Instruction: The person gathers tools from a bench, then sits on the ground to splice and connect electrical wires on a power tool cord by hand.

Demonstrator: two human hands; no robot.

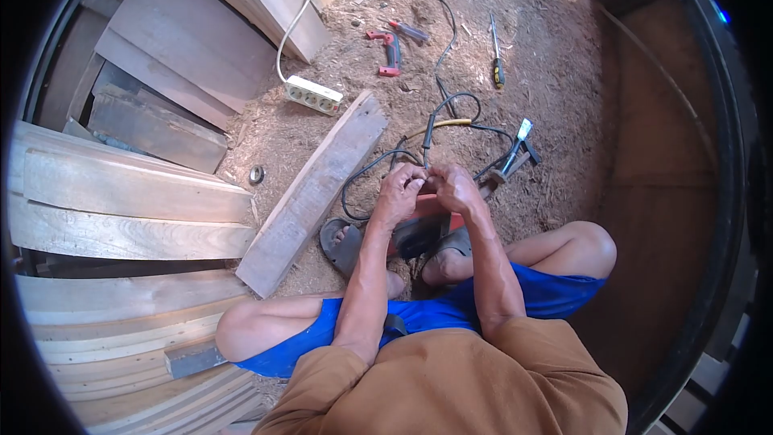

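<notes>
The black cord (428, 133) comes down to a spot just past the far edge of the red tool (435, 203), and both hands meet there. The left hand (398, 193) has its fingers bent and pinched on the cord's end. The right hand (456, 193) pinches there too, tip close to tip. (The bit between them is too small for me to make out.) I think they pinch this way because it is a tiny thing, and two hands can keep it from wiggling.

The red tool sits low between the two sandals (344, 246), maybe so the feet can keep it from sliding. The cord has slack and makes loops past the red tool, so it likely won't tug at the fingers. A yellow piece (448, 123) lies among those loops.

To the left of the red tool is a big plank (318, 193). Farther off, past it and to the left, is a white power strip (314, 95), maybe put there so a plug could reach it. A metal tool (515, 145) lies to the right of the red tool. Well past the red tool are a red and dark handle piece (390, 55) and a long screwdriver (497, 60), loose on the sawdust (555, 72).
</notes>
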